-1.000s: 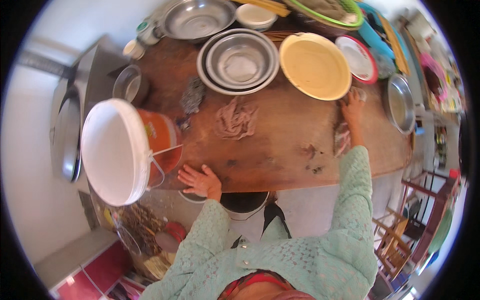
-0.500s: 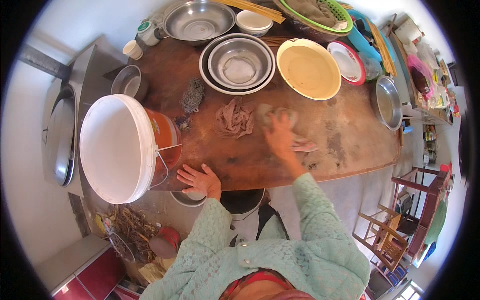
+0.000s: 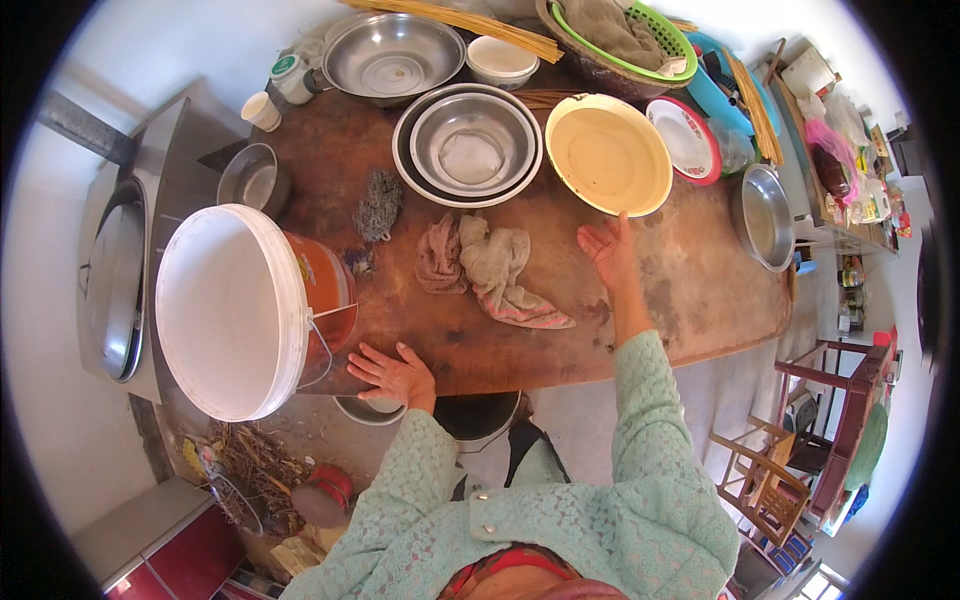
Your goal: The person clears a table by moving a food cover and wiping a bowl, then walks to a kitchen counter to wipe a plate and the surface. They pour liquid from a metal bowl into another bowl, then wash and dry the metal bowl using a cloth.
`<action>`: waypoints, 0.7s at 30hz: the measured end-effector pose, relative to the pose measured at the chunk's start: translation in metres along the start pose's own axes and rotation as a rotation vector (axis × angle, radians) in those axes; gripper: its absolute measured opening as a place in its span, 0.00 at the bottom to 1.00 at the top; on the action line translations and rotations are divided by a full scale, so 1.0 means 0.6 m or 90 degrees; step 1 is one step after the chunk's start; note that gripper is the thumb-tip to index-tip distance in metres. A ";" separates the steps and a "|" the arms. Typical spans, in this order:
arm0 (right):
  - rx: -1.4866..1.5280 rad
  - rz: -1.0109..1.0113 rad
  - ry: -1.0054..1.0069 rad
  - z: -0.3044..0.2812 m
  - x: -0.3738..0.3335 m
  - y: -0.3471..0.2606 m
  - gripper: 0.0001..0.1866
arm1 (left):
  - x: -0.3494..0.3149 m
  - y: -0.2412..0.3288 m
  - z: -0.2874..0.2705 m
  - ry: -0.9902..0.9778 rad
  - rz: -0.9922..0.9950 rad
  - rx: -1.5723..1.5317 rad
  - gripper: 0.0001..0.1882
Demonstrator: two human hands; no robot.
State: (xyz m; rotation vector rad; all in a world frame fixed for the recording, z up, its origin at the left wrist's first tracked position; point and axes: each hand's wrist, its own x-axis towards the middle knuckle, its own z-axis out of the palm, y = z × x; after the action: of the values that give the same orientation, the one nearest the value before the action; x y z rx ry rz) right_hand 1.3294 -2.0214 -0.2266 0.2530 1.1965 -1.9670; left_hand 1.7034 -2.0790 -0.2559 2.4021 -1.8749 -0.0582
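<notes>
Head view: yellow enamel basin (image 3: 607, 150) is seen just beyond the extended, empty fingers (image 3: 623, 230) of the right hand (image 3: 612, 262), the nearer one; rim contact cannot be told. Round, no long axis. Left hand (image 3: 396, 378) is splayed, unladen, on the tabletop (image 3: 725, 295) well left of those fingers.

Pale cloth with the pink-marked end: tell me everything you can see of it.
The pale cloth looks like thin, limp, greyish-beige fabric, bunched and creased at its far end, with a pink-marked tail reaching toward the near right. It lies crumpled on the table, its left side against the brownish cloth. The left hand and right hand are both off it.
</notes>
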 end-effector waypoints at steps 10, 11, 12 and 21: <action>0.065 -0.072 0.001 0.046 0.060 -0.027 0.23 | 0.000 -0.003 0.002 0.005 0.002 -0.006 0.36; 0.062 -0.076 0.003 0.047 0.060 -0.030 0.24 | 0.000 -0.002 0.001 0.003 0.004 -0.009 0.36; 0.060 -0.080 0.005 0.049 0.059 -0.031 0.25 | 0.000 -0.002 0.000 0.000 0.002 -0.012 0.36; 0.061 -0.027 0.002 0.018 -0.002 -0.039 0.27 | 0.000 0.000 -0.008 -0.011 -0.001 -0.028 0.36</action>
State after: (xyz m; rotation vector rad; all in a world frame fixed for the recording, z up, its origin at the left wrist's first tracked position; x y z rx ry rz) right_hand 1.3157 -2.0245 -0.2050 0.2810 1.1192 -2.0642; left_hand 1.7041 -2.0788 -0.2510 2.3823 -1.8581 -0.1196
